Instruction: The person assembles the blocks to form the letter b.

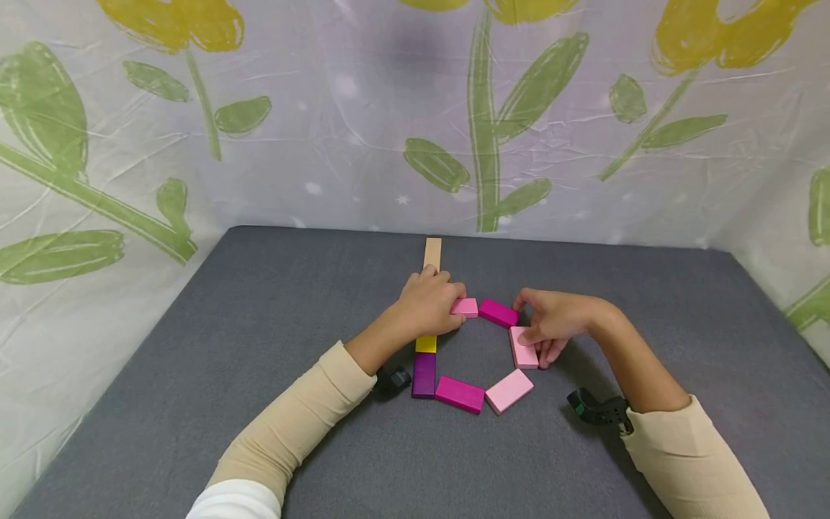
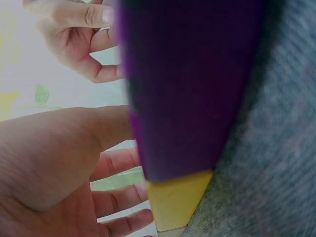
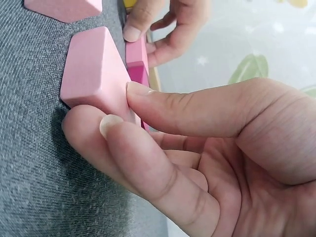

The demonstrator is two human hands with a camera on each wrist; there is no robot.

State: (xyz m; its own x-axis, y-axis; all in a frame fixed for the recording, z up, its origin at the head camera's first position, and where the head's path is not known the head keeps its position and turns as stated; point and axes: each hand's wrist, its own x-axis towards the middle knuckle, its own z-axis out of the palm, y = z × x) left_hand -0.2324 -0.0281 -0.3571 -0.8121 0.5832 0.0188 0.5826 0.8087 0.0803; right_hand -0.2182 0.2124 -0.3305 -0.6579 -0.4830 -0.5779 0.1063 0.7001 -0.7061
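Note:
Toy blocks lie end to end in a ring on the dark cloth. My left hand (image 1: 431,301) pinches a pink block (image 1: 468,308) at the ring's far side between thumb and fingers. My right hand (image 1: 556,321) is at the ring's right: its thumb lies on a pale pink block (image 1: 522,356), with curled fingers along the outer side. Its forefinger reaches the right end of a magenta block (image 1: 498,312). In the right wrist view, the thumb and fingertips touch the pale pink block (image 3: 89,66). The left hand partly hides the ring's left side.
Nearest me are another magenta block (image 1: 460,394) and a pale pink block (image 1: 509,391). On the left, a purple block (image 1: 424,375) meets a yellow block (image 1: 426,344). A plain wood block (image 1: 432,252) extends beyond the left hand. A flower-print curtain (image 1: 363,144) stands behind the table.

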